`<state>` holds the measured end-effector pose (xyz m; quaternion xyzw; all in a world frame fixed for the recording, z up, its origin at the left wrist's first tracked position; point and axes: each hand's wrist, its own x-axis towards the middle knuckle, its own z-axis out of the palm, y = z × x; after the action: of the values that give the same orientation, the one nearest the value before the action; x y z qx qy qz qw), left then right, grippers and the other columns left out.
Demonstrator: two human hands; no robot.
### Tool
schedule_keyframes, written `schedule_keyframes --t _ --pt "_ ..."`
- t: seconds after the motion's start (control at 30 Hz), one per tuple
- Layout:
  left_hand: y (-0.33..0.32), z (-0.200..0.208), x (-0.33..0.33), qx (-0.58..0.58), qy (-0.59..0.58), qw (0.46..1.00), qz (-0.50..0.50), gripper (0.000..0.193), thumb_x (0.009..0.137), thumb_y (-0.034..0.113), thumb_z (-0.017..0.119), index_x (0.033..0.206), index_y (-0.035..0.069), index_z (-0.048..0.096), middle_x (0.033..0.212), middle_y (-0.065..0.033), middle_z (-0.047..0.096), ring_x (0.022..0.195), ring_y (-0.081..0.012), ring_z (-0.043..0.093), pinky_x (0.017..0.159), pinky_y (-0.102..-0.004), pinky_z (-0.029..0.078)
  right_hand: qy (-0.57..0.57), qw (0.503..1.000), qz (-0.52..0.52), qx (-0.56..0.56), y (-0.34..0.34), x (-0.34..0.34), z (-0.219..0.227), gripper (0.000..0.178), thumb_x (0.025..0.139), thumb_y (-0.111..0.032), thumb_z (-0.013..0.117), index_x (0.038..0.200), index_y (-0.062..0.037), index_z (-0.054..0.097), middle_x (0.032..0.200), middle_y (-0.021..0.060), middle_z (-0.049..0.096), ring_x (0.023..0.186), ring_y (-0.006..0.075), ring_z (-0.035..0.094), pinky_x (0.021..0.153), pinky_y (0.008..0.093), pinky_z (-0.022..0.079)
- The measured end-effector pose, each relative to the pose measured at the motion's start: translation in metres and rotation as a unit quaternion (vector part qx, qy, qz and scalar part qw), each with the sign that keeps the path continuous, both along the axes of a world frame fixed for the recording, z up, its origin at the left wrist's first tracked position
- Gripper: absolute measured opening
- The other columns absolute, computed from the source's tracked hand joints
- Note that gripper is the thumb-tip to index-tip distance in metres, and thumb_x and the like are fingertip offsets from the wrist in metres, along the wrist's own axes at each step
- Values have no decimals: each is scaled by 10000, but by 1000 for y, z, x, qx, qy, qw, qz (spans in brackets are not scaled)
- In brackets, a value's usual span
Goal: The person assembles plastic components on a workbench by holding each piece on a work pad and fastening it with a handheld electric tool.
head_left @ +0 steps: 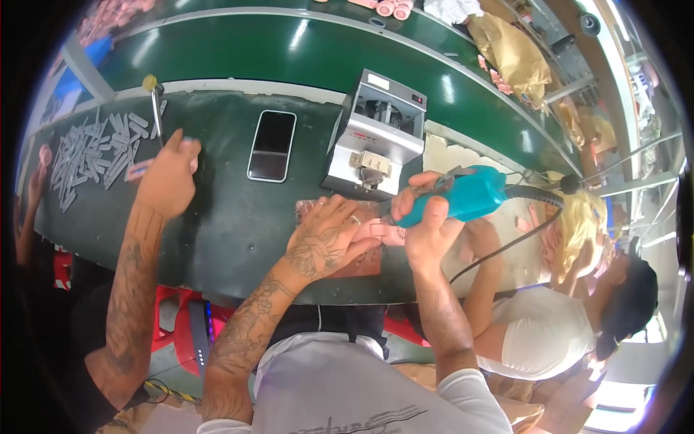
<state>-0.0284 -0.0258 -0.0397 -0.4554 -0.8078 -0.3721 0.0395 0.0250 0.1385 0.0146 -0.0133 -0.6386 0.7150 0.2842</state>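
Observation:
My left hand (329,237) presses down on a small pink plastic part (384,232) that lies on a reddish-brown mat (363,263) at the near edge of the dark green bench. My right hand (428,226) grips a teal electric screwdriver (463,197), with its tip pointing left toward the pink part. A black cable (506,246) runs from the tool's back end off to the right. Just behind both hands stands a grey metal screw feeder box (376,134).
A black phone (272,145) lies flat left of the feeder. A co-worker's hand (170,177) reaches toward a pile of grey strips (94,148) and a yellow-handled tool (153,94). Behind runs a green conveyor belt (289,50). Another person in white (549,329) sits at the right.

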Motion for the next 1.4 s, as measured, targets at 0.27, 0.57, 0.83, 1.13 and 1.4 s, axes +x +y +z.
schedule_keyframes --t 0.27,0.57,0.83,1.13,1.4 --pt "1 5 3 29 10 1000 5 448 843 422 774 995 4 715 1039 -140 639 979 -346 603 871 -460 503 2 999 -33 4 -5 -3 -5 535 953 -450 711 1043 52 550 736 64 582 644 167 593 591 301 495" --pt "7 6 4 -38 16 999 9 438 865 413 752 946 -15 711 1070 -151 623 1011 -351 575 895 -519 466 -4 999 -22 30 0 -5 -16 559 960 -547 660 987 -10 505 722 81 539 609 184 540 558 334 465" --pt "4 -2 4 -14 26 1000 6 438 868 408 751 953 -19 699 1098 -185 622 1016 -384 582 917 -517 469 -28 998 -19 51 0 -9 -16 539 976 -525 649 1008 -1 529 706 61 537 610 174 549 562 318 462" --pt "-4 0 5 -54 -40 998 -7 462 916 386 623 1135 -17 668 1283 -211 610 1220 -411 544 1098 -545 408 115 993 -9 25 -14 -59 -2 356 980 -293 706 1079 25 582 763 44 625 669 121 594 615 275 476" --pt "-8 6 4 -30 -34 999 -11 354 862 315 641 1079 38 682 1093 -162 609 1065 -359 557 971 -527 447 41 999 0 33 -18 -58 -9 279 973 -275 710 959 -12 618 724 0 609 622 99 566 559 269 451"
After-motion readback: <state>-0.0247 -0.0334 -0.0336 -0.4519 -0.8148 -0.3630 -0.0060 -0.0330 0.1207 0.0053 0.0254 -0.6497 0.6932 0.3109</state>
